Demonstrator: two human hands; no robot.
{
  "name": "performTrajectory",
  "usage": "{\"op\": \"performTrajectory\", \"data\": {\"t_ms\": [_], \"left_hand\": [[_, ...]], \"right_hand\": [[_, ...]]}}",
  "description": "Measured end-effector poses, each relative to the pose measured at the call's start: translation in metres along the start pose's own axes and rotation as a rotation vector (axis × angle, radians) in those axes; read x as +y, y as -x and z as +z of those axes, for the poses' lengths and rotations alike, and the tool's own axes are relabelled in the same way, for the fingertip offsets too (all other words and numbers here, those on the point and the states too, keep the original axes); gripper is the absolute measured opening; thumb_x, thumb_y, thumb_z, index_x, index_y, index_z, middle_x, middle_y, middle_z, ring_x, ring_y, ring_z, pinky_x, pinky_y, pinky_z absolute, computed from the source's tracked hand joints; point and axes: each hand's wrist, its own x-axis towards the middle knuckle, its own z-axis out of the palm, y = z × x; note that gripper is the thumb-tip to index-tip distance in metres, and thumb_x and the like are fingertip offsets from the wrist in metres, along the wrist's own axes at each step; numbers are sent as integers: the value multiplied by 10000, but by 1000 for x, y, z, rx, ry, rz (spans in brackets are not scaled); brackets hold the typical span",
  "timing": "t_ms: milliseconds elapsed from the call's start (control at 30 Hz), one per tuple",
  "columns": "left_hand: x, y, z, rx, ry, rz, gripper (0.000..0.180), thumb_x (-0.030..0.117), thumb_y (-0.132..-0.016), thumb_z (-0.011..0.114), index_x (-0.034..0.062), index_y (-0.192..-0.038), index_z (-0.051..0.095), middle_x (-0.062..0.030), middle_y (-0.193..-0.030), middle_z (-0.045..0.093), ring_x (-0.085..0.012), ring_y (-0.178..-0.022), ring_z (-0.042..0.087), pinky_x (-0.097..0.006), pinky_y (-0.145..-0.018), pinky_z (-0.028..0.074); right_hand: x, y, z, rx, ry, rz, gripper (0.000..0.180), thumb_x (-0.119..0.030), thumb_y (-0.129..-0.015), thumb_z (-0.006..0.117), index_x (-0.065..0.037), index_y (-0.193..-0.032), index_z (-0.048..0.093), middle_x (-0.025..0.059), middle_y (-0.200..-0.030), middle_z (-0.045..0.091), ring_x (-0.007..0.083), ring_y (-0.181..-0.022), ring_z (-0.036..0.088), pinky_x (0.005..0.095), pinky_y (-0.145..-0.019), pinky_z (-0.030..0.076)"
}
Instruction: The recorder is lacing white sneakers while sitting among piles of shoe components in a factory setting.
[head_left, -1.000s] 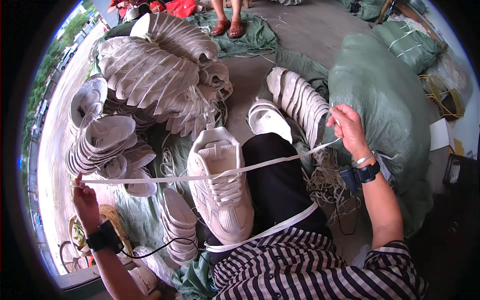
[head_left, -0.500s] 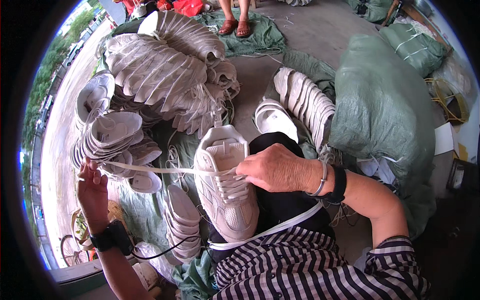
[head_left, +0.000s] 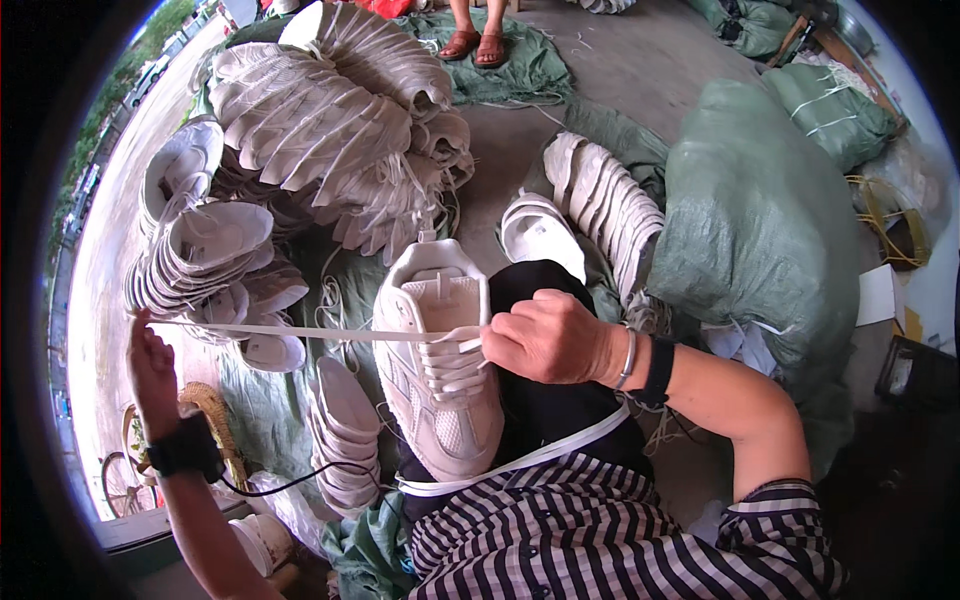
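Note:
A pale sneaker upper (head_left: 440, 420) lies across my lap, toe toward me, with lace rows crossing its front. From its upper eyelets a flat cream shoelace (head_left: 330, 333) runs taut to the far left. The lace's far end is at the fingertips of my left hand (head_left: 152, 375), which is raised well apart from the shoe. Curled in a fist at the right edge of the eyelets, my right hand (head_left: 548, 338) grips the lace close to the upper; its fingertips are partly hidden.
Rows of stacked uppers (head_left: 310, 110) are heaped at the far left, with more nested piles (head_left: 215, 240) nearer. Another row (head_left: 605, 200) stands right of centre beside a big green sack (head_left: 755, 210). A small stack (head_left: 345, 430) sits left of my lap. A person's sandalled feet (head_left: 475, 45) are beyond.
My left hand has moved farther left, drawing the lace out longer and straighter. My right hand has closed more tightly beside the eyelets. The whole view has shifted slightly.

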Motion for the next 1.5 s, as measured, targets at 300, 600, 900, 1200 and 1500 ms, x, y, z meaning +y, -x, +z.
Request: {"op": "performTrajectory", "data": {"t_ms": [300,600,900,1200,1500], "left_hand": [[18,-44,-4,453,123,261,321,94,-922,532,9,-1229,490,29,-777,506,-28,-559,400,-141,-624,442],[27,-4,96,312,172,12,240,182,-937,529,91,-1157,548,55,-741,480,-1,-565,388,-150,-549,363],[-3,35,28,546,-237,-83,203,316,-912,564,113,-909,574,49,-679,540,-4,-550,456,-144,-458,366],[-64,56,52,325,79,-200,305,80,-908,402,30,-1187,514,-95,-1034,620,-104,-691,526,-251,-600,455],[-16,111,343,-545,-1014,419,132,104,-776,659,79,-905,665,-43,-733,605,-178,-619,580,-312,-546,478]], "right_hand": [[-13,23,8,-155,-41,74,120,-140,-729,574,-90,-692,471,1,-594,444,107,-490,515,247,-414,367],[-5,11,0,-69,-522,471,99,-65,-824,587,-40,-919,592,99,-746,618,213,-643,634,291,-565,497],[61,163,-44,-335,-439,1173,177,-186,-891,504,-29,-853,575,79,-611,561,200,-530,554,348,-492,433],[1,167,-42,-567,-121,1052,120,-99,-798,512,-24,-887,542,207,-779,625,393,-765,614,498,-650,467],[0,41,-37,30,-907,1214,179,-20,-877,541,3,-1047,593,37,-791,627,66,-643,577,205,-605,487]]}}
